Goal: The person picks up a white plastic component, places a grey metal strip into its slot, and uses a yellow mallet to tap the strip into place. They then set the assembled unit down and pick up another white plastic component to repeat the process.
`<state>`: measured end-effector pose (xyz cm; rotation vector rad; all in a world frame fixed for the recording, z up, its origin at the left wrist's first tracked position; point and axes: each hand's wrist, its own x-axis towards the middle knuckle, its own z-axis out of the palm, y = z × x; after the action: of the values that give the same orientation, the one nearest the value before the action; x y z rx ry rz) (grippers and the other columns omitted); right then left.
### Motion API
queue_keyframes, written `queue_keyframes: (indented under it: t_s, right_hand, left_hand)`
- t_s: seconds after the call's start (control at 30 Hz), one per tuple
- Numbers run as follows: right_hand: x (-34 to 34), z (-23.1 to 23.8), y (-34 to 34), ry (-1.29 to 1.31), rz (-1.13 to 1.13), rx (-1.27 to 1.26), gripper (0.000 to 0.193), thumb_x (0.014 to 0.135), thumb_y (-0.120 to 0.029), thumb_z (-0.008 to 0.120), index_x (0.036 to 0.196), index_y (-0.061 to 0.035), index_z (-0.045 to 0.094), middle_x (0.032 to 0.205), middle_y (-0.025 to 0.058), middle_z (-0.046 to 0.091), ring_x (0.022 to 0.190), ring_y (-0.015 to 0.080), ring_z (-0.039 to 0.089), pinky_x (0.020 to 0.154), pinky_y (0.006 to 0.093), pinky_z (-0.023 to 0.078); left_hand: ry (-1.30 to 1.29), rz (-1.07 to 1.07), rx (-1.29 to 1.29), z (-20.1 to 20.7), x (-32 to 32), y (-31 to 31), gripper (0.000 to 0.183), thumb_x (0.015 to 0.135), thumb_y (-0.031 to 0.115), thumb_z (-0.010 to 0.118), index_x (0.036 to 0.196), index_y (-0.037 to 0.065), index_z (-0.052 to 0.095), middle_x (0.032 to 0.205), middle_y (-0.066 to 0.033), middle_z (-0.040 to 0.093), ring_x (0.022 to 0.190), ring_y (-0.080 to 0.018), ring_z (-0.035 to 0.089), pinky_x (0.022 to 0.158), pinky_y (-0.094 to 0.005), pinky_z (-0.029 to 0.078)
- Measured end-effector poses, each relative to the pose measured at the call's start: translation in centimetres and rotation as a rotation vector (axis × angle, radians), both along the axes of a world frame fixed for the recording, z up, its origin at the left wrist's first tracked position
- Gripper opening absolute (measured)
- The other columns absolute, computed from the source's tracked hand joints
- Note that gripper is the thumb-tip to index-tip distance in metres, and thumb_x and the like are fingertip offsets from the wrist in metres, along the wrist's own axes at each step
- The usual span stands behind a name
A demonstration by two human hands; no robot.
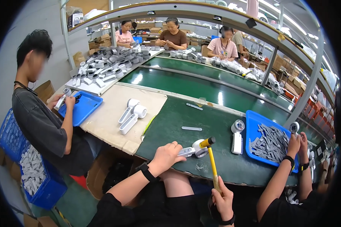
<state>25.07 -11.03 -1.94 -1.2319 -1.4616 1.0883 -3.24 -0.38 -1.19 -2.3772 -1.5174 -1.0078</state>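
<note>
My left hand (166, 158) is closed round a white and grey handheld device (186, 152) with a round head, lying on the green tabletop near its front edge. In my right hand (223, 200) is a hammer (213, 163) with a yellow handle. Its yellow and black head is over the device's round head; whether they touch I cannot tell. Beyond my hands lie two flat grey strips (192, 128). Another white device (237, 140) rests to the right, beside a blue tray (248, 145) holding a heap of similar grey strips.
Several white devices (129, 123) lie on cardboard (102, 125) at left. A co-worker (41, 109) there works over a blue tray (96, 102). At right, another person's hands (294, 145) hold a device. Beyond runs a green conveyor (170, 83), with more people and piled housings (110, 62).
</note>
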Motion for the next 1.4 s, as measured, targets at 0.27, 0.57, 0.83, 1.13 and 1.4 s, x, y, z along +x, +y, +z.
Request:
queue_keyframes:
  t_s: [0.27,0.57,0.83,1.13,1.4]
  right_hand:
    - [1.3,-0.5,-1.0,0.082,-0.027,-0.034,0.059,0.088,0.005,0.059,0.145,-0.0011,0.044,0.072,0.0002,0.057,0.051,0.0044,0.049,0.046,0.0186,0.039]
    - [2.2,-0.7,-1.4,0.134,-0.054,-0.005,0.058,0.088,0.006,0.057,0.144,0.0007,0.043,0.071,0.0014,0.057,0.051,0.0054,0.050,0.045,0.0190,0.040]
    - [1.6,0.7,-1.6,0.121,-0.025,-0.046,0.059,0.089,0.006,0.056,0.145,0.0012,0.041,0.073,0.0013,0.057,0.052,0.0053,0.050,0.046,0.0189,0.040]
    - [1.8,0.3,-2.3,0.121,-0.026,-0.057,0.058,0.089,0.005,0.057,0.145,0.0020,0.041,0.074,0.0009,0.058,0.053,0.0043,0.050,0.047,0.0184,0.040]
    - [2.0,0.8,-2.1,0.106,-0.023,-0.042,0.058,0.089,0.005,0.058,0.144,0.0022,0.042,0.075,0.0008,0.058,0.054,0.0042,0.051,0.048,0.0185,0.041]
  left_hand:
    - [-0.007,-0.158,-0.325,1.7,-1.6,1.6,0.035,0.085,0.043,0.068,0.096,0.010,0.072,0.086,-0.0103,0.066,0.083,-0.0306,0.065,0.070,-0.0403,0.052]
    - [0.013,-0.097,-0.322,1.7,-1.6,1.9,0.043,0.085,0.046,0.067,0.106,0.009,0.071,0.095,-0.0131,0.070,0.088,-0.0322,0.067,0.075,-0.0396,0.053]
    - [0.071,-0.267,-0.623,3.3,-3.0,3.7,0.045,0.087,0.041,0.066,0.118,0.008,0.068,0.105,-0.0174,0.070,0.098,-0.0349,0.066,0.085,-0.0401,0.052]
    - [0.015,-0.301,-0.526,2.5,-3.6,5.1,0.030,0.094,0.032,0.059,0.114,0.012,0.069,0.104,-0.0127,0.069,0.098,-0.0305,0.065,0.085,-0.0384,0.051]
    - [-0.022,-0.080,-0.104,2.3,-1.1,2.7,0.025,0.092,0.033,0.062,0.104,0.012,0.066,0.085,-0.0087,0.063,0.080,-0.0287,0.065,0.067,-0.0402,0.052]
